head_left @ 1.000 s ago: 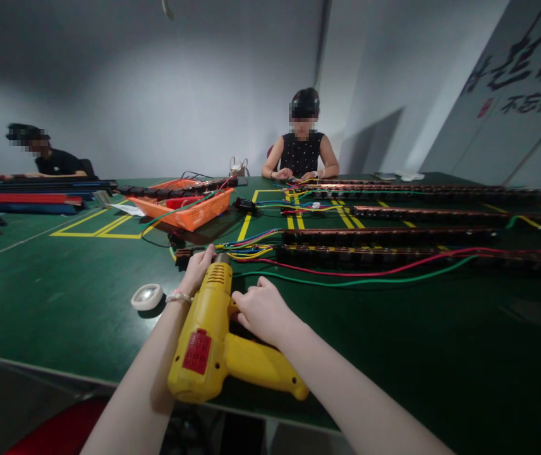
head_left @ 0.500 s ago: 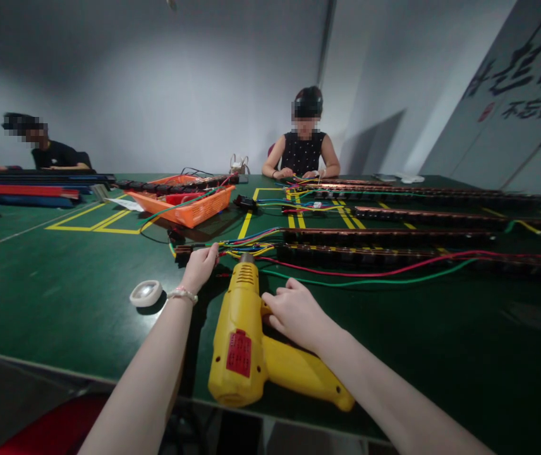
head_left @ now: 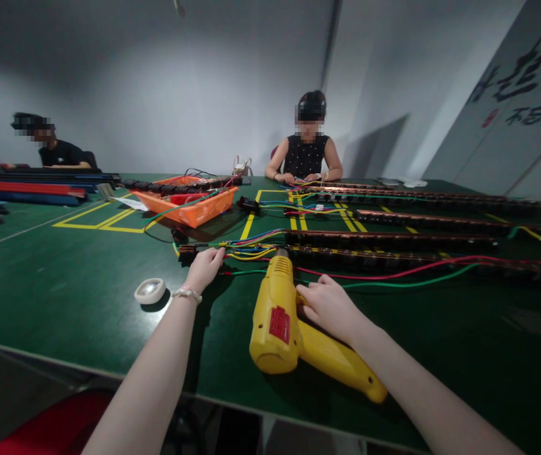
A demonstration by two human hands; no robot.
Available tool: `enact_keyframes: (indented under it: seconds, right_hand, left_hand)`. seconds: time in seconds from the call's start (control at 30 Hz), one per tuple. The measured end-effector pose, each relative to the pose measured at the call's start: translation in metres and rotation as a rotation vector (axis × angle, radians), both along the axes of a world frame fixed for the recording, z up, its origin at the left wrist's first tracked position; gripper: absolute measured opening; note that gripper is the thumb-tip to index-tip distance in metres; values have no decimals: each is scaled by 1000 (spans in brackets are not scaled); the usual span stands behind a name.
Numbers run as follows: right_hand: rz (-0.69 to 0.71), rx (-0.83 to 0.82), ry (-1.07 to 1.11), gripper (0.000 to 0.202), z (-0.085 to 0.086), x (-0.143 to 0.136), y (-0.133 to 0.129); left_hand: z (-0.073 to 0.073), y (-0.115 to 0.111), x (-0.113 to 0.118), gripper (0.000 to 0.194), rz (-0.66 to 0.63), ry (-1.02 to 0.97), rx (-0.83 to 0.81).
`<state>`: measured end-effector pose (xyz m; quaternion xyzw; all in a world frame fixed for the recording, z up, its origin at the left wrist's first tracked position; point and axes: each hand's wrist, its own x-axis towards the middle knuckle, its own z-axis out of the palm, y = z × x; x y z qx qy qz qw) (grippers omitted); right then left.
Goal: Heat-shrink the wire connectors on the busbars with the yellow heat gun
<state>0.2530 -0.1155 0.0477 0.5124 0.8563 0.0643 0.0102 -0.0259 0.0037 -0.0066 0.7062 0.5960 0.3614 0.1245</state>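
My left hand point(head_left: 205, 268) is closed on the bundle of coloured wires point(head_left: 251, 250), close to a dark connector point(head_left: 186, 254) at the bundle's left end. With fingers curled round its trigger area, my right hand point(head_left: 331, 308) grips a yellow heat gun point(head_left: 275, 316). The gun's metal nozzle points away from me, towards the wires and the near end of a long dark strip point(head_left: 346, 254). A red wire point(head_left: 375, 276) and a green wire point(head_left: 407, 285) run to the right beyond my right hand.
An orange basket point(head_left: 197, 213) holding dark parts stands at the back left. A white roll point(head_left: 150, 291) lies left of my left hand. Red and blue strips point(head_left: 24, 188) lie far left. Across the table sits a person point(head_left: 306, 155); another point(head_left: 64, 153) is at far left.
My right hand has moved the heat gun to the right along the wires. My left hand stays at the bundle near the connector. The view has shifted slightly.
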Motion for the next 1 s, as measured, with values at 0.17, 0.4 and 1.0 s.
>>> enact_keyframes:
  seconds: [0.17,0.4,1.0]
  right_hand:
    - [52,-17,-11,10,1,-6,-3]
    - [104,-10,-11,11,-1,-26,-4]
    - [219,75,91,16,-4,-94,0]
  left_hand:
    - [0,1,1,50,12,-9,-18]
    - [4,-2,2,54,100,-6,-26]
    - [4,0,1,51,9,-204,17]
